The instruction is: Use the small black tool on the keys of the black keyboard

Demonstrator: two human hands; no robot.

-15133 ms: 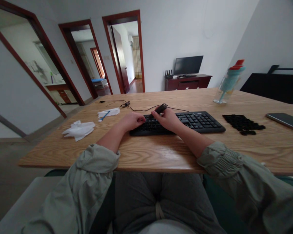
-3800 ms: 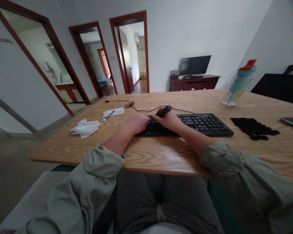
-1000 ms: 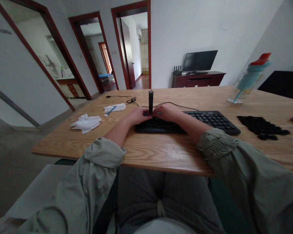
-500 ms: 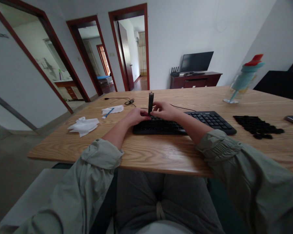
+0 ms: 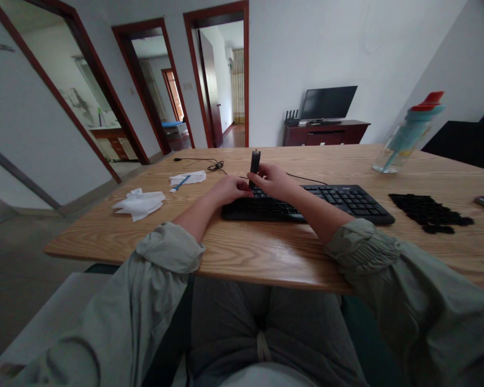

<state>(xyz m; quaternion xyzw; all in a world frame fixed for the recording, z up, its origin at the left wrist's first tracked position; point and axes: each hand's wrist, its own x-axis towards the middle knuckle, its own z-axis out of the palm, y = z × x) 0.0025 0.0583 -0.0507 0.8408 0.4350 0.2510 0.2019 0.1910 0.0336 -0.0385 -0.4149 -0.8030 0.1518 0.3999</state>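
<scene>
Black tool (image 5: 255, 161) stands near-upright over the keyboard (image 5: 349, 200)

The keyboard lies across the centre of the frame, its left half partly covered by both hands. The right hand (image 5: 275, 181) is clasped around the tool, whose lower end meets the left fingertips. The left hand (image 5: 230, 191) rests curled at the keys; whether it pinches anything cannot be told.

The tool could slip sideways if the right hand's hold loosens, perhaps scraping keys or catching the left fingertips, which sit right at its base. Pressing hard off-centre might also skid the keyboard, since no palm clearly pins it.

The cable (image 5: 215, 166) runs behind the hands, upper centre, and could snag if the keyboard shifts. A heap of small black pieces (image 5: 425, 210) at right could scatter under the right sleeve (image 5: 367, 250). The bottle (image 5: 405, 134), upper right, and the crumpled tissue (image 5: 139, 204), left, stand well apart.
</scene>
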